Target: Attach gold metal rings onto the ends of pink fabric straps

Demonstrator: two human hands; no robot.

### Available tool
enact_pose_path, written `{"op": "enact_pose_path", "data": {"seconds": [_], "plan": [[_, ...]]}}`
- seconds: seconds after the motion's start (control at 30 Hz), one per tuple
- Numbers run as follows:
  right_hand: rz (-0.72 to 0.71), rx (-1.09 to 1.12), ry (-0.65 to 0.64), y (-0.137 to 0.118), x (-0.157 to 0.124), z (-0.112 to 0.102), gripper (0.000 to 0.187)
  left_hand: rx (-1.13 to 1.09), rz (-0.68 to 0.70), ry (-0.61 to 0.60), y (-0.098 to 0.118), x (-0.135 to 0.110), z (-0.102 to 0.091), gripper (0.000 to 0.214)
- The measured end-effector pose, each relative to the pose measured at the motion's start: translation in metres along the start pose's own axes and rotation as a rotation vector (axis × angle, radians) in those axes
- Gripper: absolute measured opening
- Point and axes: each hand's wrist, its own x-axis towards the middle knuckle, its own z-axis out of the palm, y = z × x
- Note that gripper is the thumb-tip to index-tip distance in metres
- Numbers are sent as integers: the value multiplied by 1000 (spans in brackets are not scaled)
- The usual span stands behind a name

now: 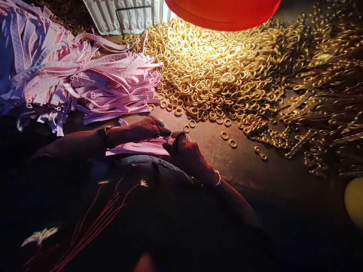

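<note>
My left grip (144, 128) and right grip (181, 149) are both narrow, closed together on a small piece (170, 139) too tiny for me to identify, just above a bundle of pink plastic strips (138, 148). Steady fingertips seem key here. Loose gold-coloured rings (228, 138) lie at 2 o'clock on the dark counter (204, 160). A heaped ring pile (204, 71) sits at 12, a larger pink strip pile (113, 75) at 10, and a red lampshade (224, 11) beyond.

The garment, a dark fabric (176, 230), carries red embroidered stems (92, 217) ending in white floral sprays (143, 183), at 6 to 7 o'clock in the view. The left wrist (104, 136) wears a dark band (104, 135). The left hand (138, 130) wears a metal ring (162, 123) at 12 o'clock. The right wrist (211, 174) wears a thin pale bangle (218, 179) at 4 o'clock.
</note>
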Motion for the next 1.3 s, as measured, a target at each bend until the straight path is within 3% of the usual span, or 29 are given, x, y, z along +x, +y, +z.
{"op": "enact_pose_path", "data": {"seconds": [0.1, 0.23, 0.37, 0.53, 0.8, 0.97, 1.13, 1.23, 1.3], "plan": [[-131, -364, -60, 5, -22, 11, 28, 16, -34, -139, -15, -15, 7, 26], [-134, -376, -57, 12, -35, 21, 29, -41, -30, -243, -31, -30, 12, 30], [-14, -119, -23, 7, -32, 20, 35, -90, 54, -196, -39, -31, 15, 33], [-67, 137, -158, -6, -20, 12, 33, -211, -8, -140, -45, -23, 23, 39], [-134, -14, -339, 23, -8, 19, 28, -211, -108, -58, -43, -23, 31, 41], [-183, -230, -301, 25, -4, 9, 26, -131, -43, 8, -43, -15, 37, 39], [-176, -399, -236, 15, -4, -13, 19, 206, 107, -3, -33, -1, 32, 40], [-147, -531, -162, 27, -10, -16, 22, 543, 202, -43, -34, 6, 13, 47], [-138, -600, -92, 42, -16, -18, 28, 836, 256, 14, -41, 7, -3, 47]]}}
